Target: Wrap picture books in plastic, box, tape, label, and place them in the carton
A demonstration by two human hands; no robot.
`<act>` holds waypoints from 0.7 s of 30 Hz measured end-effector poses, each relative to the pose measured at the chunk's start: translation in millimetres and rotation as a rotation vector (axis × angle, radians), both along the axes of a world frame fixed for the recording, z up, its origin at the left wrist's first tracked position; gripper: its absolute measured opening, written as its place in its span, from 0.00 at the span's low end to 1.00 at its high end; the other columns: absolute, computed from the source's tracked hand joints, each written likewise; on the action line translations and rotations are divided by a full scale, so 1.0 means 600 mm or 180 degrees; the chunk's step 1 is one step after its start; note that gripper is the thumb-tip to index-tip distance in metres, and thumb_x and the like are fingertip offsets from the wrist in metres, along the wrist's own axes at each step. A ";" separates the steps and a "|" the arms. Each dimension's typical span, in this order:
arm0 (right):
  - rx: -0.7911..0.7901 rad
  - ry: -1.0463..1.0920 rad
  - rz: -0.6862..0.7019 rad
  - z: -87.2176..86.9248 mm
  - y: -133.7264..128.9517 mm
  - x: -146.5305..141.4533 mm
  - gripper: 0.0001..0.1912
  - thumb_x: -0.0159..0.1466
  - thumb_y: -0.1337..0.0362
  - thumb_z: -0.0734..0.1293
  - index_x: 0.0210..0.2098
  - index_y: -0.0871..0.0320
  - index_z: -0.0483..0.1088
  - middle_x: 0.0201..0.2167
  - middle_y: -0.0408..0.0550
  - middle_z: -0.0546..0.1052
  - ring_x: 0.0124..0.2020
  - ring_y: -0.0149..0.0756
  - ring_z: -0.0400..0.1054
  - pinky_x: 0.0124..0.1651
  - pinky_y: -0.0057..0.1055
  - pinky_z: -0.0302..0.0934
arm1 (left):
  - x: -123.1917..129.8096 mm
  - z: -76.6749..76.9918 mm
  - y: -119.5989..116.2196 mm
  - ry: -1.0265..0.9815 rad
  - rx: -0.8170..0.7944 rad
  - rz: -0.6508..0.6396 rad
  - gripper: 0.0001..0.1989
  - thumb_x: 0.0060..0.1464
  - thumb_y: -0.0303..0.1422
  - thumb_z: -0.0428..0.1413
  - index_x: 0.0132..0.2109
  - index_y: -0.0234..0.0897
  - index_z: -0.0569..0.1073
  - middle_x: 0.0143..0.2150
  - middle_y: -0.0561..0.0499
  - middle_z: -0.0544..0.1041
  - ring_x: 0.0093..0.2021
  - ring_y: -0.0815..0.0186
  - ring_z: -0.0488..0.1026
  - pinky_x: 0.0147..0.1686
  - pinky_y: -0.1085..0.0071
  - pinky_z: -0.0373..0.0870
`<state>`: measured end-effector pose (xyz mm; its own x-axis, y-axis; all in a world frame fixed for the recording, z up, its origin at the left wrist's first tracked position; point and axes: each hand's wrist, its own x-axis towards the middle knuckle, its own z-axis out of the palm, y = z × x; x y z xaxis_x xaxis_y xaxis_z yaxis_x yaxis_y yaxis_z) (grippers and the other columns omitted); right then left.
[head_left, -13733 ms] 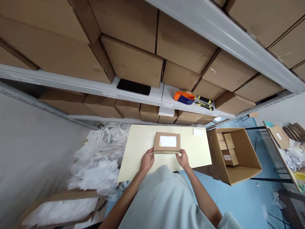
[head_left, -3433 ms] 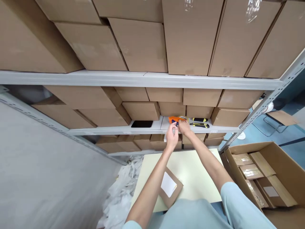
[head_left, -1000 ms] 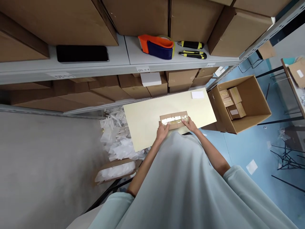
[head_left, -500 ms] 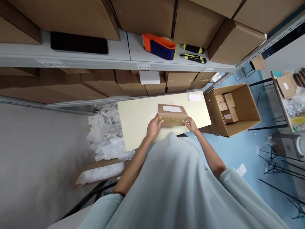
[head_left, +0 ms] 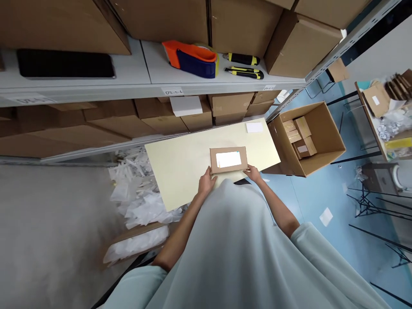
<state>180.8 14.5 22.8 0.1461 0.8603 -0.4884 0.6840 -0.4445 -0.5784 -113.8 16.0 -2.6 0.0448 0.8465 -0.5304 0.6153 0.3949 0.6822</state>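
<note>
A small brown cardboard box (head_left: 215, 169) with a white label (head_left: 228, 159) on its top face is held over the pale yellow tabletop (head_left: 180, 171). My left hand (head_left: 206, 182) grips its near left corner, thumb and fingers closed on the edge. At the near right corner, my right hand (head_left: 252, 173) pinches the box the same way. The label faces up toward me. Whether the box's underside touches the table I cannot tell. A white slip of paper (head_left: 254, 127) lies at the table's far right corner.
Right of the table stands a large open carton (head_left: 326, 133) with several small boxes inside. On the shelf ahead are a phone (head_left: 66, 64), an orange and blue tape dispenser (head_left: 193, 60) and yellow-black utility knives (head_left: 243, 66). Crumpled plastic packaging (head_left: 141, 193) is piled at left.
The box has tipped so its labelled top faces me and the taped front side no longer shows. Both hands have stayed on its near corners. My view has shifted slightly.
</note>
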 end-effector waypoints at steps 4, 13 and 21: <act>0.0183 0.0011 -0.0067 0.027 0.004 -0.007 0.16 0.69 0.61 0.73 0.54 0.52 0.83 0.46 0.48 0.89 0.52 0.48 0.85 0.57 0.41 0.78 | 0.002 0.024 0.000 0.0006 0.0119 0.0179 0.31 0.67 0.33 0.62 0.75 0.40 0.73 0.67 0.42 0.83 0.59 0.51 0.86 0.61 0.60 0.80; 0.0477 -0.0338 -0.0164 0.087 0.065 0.004 0.24 0.76 0.44 0.62 0.36 0.52 0.80 0.36 0.50 0.86 0.40 0.46 0.80 0.45 0.33 0.67 | 0.005 0.099 0.058 -0.0111 0.0622 0.0766 0.21 0.68 0.41 0.65 0.64 0.43 0.85 0.50 0.48 0.90 0.55 0.53 0.87 0.61 0.62 0.79; 0.0325 -0.0373 -0.0258 0.076 0.098 -0.008 0.31 0.76 0.37 0.60 0.30 0.54 0.76 0.28 0.47 0.79 0.31 0.37 0.67 0.37 0.31 0.57 | -0.003 0.082 0.097 -0.0075 0.0385 0.0750 0.22 0.66 0.47 0.65 0.60 0.41 0.87 0.49 0.44 0.90 0.51 0.51 0.87 0.59 0.59 0.78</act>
